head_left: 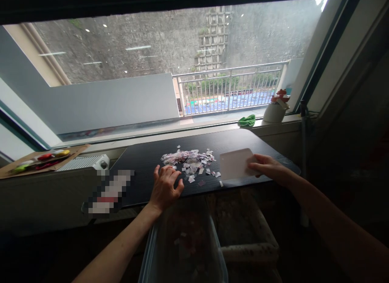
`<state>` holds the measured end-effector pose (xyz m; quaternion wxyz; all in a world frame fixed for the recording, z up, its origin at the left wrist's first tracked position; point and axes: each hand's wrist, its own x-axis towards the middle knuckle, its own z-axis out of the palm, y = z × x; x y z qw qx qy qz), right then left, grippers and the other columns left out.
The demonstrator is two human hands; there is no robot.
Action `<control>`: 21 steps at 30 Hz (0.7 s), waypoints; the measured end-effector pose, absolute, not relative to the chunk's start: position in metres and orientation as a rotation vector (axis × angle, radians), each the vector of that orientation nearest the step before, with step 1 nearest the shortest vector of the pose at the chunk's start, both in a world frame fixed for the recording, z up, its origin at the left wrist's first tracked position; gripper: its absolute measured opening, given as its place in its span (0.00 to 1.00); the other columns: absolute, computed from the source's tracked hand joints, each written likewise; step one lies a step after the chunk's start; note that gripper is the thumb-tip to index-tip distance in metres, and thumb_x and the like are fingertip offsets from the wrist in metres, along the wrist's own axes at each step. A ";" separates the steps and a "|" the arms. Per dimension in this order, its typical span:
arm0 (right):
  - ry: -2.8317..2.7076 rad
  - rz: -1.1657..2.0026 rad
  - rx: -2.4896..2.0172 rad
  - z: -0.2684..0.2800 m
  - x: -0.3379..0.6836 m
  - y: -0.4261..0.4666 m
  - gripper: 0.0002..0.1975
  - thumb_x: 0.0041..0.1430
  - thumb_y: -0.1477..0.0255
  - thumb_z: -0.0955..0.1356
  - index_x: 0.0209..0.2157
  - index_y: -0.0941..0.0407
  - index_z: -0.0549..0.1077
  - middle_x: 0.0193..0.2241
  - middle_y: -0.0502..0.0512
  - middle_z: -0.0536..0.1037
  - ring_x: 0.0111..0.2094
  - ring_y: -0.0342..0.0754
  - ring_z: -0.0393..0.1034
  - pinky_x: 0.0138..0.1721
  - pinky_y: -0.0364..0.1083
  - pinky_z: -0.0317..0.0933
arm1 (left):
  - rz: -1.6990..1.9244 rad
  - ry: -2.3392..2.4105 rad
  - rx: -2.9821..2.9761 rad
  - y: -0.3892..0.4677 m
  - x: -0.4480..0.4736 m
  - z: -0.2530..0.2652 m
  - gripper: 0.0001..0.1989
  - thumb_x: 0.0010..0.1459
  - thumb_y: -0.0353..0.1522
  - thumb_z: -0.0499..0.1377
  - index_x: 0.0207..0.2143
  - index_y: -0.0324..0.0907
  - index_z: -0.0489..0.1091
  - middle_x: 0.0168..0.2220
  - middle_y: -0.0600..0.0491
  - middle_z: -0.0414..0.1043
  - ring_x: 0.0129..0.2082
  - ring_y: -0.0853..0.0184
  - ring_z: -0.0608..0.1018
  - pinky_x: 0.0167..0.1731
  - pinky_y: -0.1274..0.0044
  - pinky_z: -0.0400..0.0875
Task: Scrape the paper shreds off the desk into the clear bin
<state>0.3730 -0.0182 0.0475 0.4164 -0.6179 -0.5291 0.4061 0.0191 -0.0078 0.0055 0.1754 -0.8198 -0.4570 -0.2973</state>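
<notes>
On the black table [139, 161] lies a loose heap of small pale paper scraps [188, 157], with stray bits along its right and front sides. My left hand [167, 183] is at the heap's left front edge, fingers spread and bent, gripping nothing that I can see. A thin white rectangular plate, like a plastic scraper [235, 163], stands tilted just right of the scraps. My right hand [267, 167] pinches it by its right edge. Below the table's front edge is a clear plastic bin [223, 266] with a few scraps visible inside.
A spray bottle [274, 110] and a green cloth [247, 121] rest on the windowsill. At the left, cardboard [73, 153] with colourful items lies by a white radiator [86, 163]. A stool-like frame [252, 252] stands right of the bin. A large window fills the far side.
</notes>
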 end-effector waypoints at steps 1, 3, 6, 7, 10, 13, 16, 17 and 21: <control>-1.331 1.017 -1.554 0.046 0.371 -0.017 0.10 0.41 0.70 0.70 0.29 0.57 0.73 0.25 0.52 0.76 0.25 0.44 0.68 0.19 0.41 0.60 | -0.840 -1.293 -2.321 -0.008 0.019 0.006 0.09 0.58 0.33 0.53 0.38 0.41 0.71 0.38 0.48 0.74 0.48 0.54 0.71 0.57 0.52 0.52; -1.340 1.033 -1.552 0.044 0.368 -0.015 0.09 0.42 0.70 0.70 0.29 0.57 0.73 0.25 0.52 0.76 0.25 0.44 0.68 0.19 0.41 0.60 | -0.840 -1.289 -2.320 -0.008 0.019 0.006 0.09 0.58 0.33 0.53 0.38 0.41 0.71 0.38 0.48 0.74 0.48 0.54 0.71 0.57 0.52 0.52; -1.357 1.084 -1.530 0.040 0.367 -0.014 0.11 0.41 0.68 0.71 0.30 0.57 0.73 0.25 0.52 0.76 0.25 0.44 0.68 0.20 0.41 0.60 | -0.838 -1.288 -2.320 -0.008 0.019 0.006 0.09 0.58 0.33 0.53 0.38 0.41 0.71 0.37 0.48 0.74 0.48 0.54 0.71 0.57 0.52 0.52; -1.367 1.105 -1.518 0.039 0.368 -0.014 0.12 0.41 0.67 0.71 0.30 0.57 0.74 0.25 0.52 0.76 0.25 0.44 0.68 0.20 0.41 0.60 | -0.837 -1.290 -2.320 -0.008 0.019 0.006 0.09 0.57 0.32 0.53 0.38 0.41 0.71 0.37 0.48 0.74 0.48 0.55 0.71 0.57 0.52 0.52; -1.396 1.163 -1.477 0.035 0.374 -0.015 0.16 0.40 0.65 0.73 0.32 0.58 0.74 0.26 0.53 0.77 0.24 0.44 0.68 0.21 0.41 0.61 | -0.840 -1.300 -2.326 -0.008 0.019 0.006 0.09 0.57 0.32 0.53 0.38 0.42 0.71 0.37 0.48 0.73 0.48 0.55 0.71 0.58 0.52 0.51; -1.427 1.190 -1.438 0.035 0.378 -0.016 0.18 0.40 0.63 0.73 0.34 0.58 0.75 0.27 0.53 0.78 0.25 0.45 0.69 0.21 0.41 0.61 | -0.849 -1.311 -2.335 -0.009 0.020 0.007 0.09 0.57 0.32 0.53 0.37 0.42 0.71 0.37 0.48 0.73 0.48 0.55 0.71 0.58 0.52 0.51; -1.402 1.132 -1.456 0.036 0.376 -0.016 0.16 0.40 0.64 0.72 0.33 0.57 0.75 0.26 0.52 0.78 0.26 0.45 0.70 0.21 0.41 0.62 | -0.850 -1.319 -2.339 -0.009 0.020 0.007 0.09 0.57 0.32 0.53 0.37 0.43 0.71 0.37 0.48 0.74 0.48 0.54 0.71 0.58 0.52 0.51; -1.383 1.103 -1.475 0.036 0.374 -0.015 0.15 0.41 0.65 0.72 0.32 0.57 0.75 0.26 0.52 0.77 0.26 0.45 0.70 0.21 0.40 0.62 | -0.850 -1.319 -2.339 -0.009 0.020 0.007 0.09 0.57 0.32 0.53 0.37 0.43 0.71 0.37 0.48 0.74 0.48 0.54 0.71 0.58 0.52 0.51; -1.362 1.106 -1.493 0.035 0.362 -0.015 0.12 0.41 0.67 0.72 0.30 0.57 0.74 0.25 0.51 0.78 0.25 0.44 0.70 0.20 0.40 0.61 | -0.860 -1.323 -2.336 -0.009 0.020 0.008 0.09 0.56 0.32 0.53 0.37 0.43 0.71 0.37 0.48 0.74 0.48 0.54 0.71 0.57 0.51 0.51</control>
